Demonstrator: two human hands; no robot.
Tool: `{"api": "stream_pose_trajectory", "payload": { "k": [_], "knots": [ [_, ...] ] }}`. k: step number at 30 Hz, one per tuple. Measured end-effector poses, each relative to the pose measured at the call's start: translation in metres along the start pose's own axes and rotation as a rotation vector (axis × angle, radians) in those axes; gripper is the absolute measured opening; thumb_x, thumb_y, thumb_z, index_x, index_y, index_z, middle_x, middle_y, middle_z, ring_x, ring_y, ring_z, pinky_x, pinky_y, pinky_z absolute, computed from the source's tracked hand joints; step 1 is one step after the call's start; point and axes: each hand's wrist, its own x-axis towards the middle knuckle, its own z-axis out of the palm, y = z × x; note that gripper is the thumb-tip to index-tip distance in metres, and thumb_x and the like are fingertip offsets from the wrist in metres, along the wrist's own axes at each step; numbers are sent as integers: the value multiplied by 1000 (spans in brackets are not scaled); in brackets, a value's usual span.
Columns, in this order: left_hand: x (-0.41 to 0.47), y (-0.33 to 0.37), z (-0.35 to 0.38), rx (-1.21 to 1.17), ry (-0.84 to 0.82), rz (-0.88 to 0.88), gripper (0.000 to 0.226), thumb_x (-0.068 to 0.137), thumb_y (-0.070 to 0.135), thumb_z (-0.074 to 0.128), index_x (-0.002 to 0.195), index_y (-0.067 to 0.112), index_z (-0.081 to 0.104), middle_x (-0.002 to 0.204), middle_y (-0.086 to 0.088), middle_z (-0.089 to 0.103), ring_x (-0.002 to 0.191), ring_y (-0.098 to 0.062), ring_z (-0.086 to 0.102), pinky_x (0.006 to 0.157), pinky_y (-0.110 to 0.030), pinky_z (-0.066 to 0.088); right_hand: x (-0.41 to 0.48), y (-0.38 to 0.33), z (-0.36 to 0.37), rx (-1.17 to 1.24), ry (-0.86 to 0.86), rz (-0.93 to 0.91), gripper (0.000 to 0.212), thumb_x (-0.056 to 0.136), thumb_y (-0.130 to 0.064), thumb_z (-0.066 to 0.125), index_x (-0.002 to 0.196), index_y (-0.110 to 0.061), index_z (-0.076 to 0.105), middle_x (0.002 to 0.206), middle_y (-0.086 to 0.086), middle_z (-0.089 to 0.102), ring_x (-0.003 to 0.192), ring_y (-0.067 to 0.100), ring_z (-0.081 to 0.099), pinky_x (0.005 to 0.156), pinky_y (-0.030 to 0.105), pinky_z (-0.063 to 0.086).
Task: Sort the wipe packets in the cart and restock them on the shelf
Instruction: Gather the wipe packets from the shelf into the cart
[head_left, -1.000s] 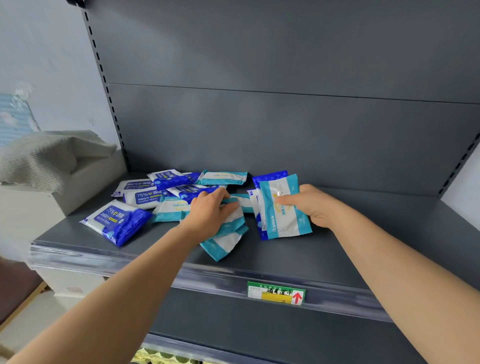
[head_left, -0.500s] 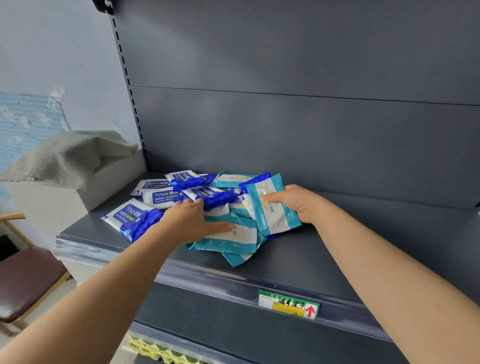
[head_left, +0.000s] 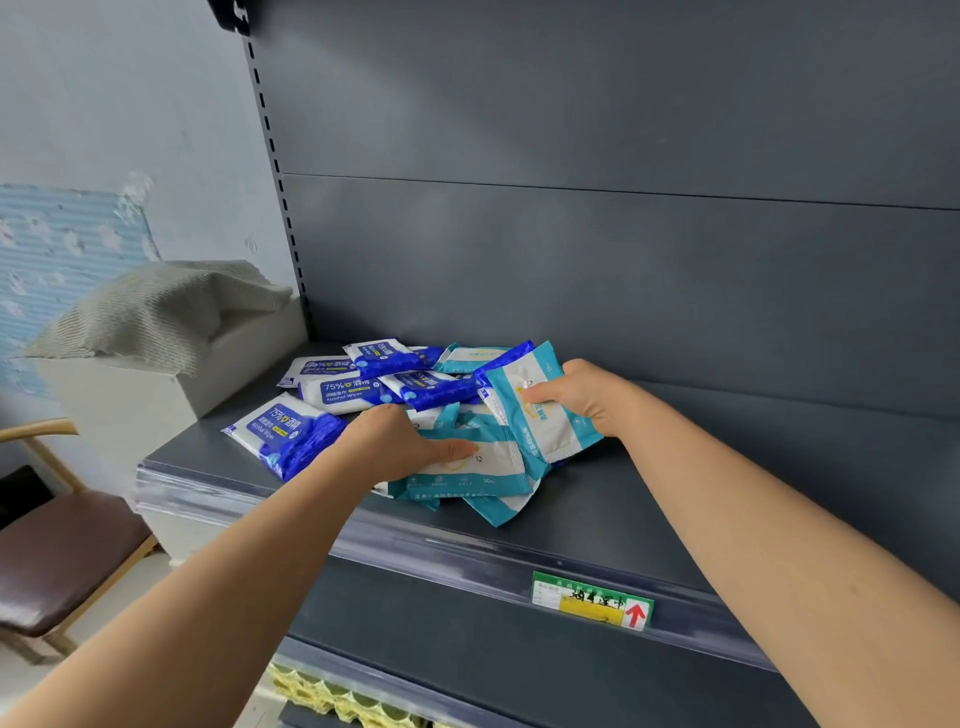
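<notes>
A heap of wipe packets lies at the left end of the dark grey shelf (head_left: 649, 499). Several blue alcohol wipe packets (head_left: 284, 432) sit on the left and at the back. Teal and white packets (head_left: 488, 467) are piled at the front of the heap. My left hand (head_left: 395, 441) presses flat on the top teal packet, fingers spread and thumb across it. My right hand (head_left: 587, 397) holds a small stack upright: a teal packet (head_left: 540, 415) in front and a blue one behind it. The cart is out of sight.
A white box with a grey cloth (head_left: 156, 312) over it stands left of the shelf. A brown-seated chair (head_left: 57, 561) is at the lower left. A green and yellow price label (head_left: 592, 605) sits on the shelf's front rail. The shelf's right half is bare.
My left hand slid from the pile's top toward the front and now lies flat on a teal packet. My right hand brought its upright stack closer to the heap. The camera shifted left.
</notes>
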Motion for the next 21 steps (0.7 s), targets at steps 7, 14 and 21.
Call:
{"api": "stream_pose_trajectory", "payload": {
  "k": [7,14,21],
  "knots": [
    [-4,-10,2,-200,40,-60,66,56,77,70,78,20,45,76,4,55,67,-10,53,55,-26,43,-12,1,-10,50,2,58,28,80,-13,74,103,-2,63,95,14,72,77,26,71,68,39,59],
    [-10,9,2,-417,-16,-60,59,64,54,81,94,9,56,84,-2,59,69,-13,54,55,-26,43,-45,17,-33,143,-75,142,21,86,-13,69,105,-6,66,92,11,73,71,21,71,60,34,58],
    [-15,47,17,-736,-110,48,46,71,32,82,102,9,57,96,-2,64,82,-15,63,60,-28,52,-74,36,-35,351,-41,137,11,88,-13,65,99,-9,66,94,10,73,78,23,71,69,40,59]
  ]
}}
